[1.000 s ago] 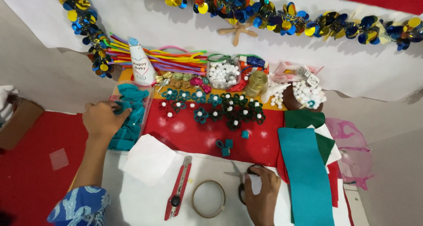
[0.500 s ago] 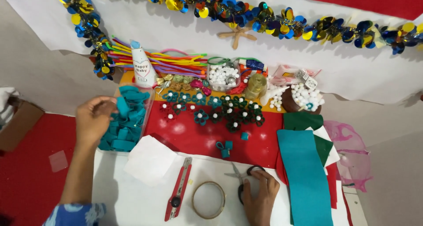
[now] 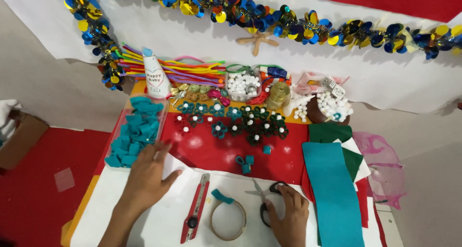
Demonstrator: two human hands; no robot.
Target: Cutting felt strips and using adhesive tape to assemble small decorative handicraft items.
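My left hand [image 3: 147,177] lies flat with its fingers spread on a white sheet [image 3: 175,172], just below a clear tray of teal felt pieces [image 3: 134,136]. My right hand [image 3: 288,213] grips the black handles of a pair of scissors [image 3: 262,196] lying on the white table top. Between my hands a thin ring [image 3: 228,221] lies flat, and a small teal felt strip [image 3: 221,196] rests on its upper rim. A red utility knife [image 3: 195,208] lies left of the ring.
Rolled teal felt loops [image 3: 245,162] sit on the red mat [image 3: 211,150] under rows of felt flowers [image 3: 231,124]. At the right lie teal and green felt sheets [image 3: 332,194]. Pipe cleaners, a paper cone [image 3: 155,78] and tubs of white beads [image 3: 243,83] line the back.
My left hand has come down from the tray of teal pieces onto the white sheet. A teal strip now lies on the ring. My right hand has stayed on the scissors.
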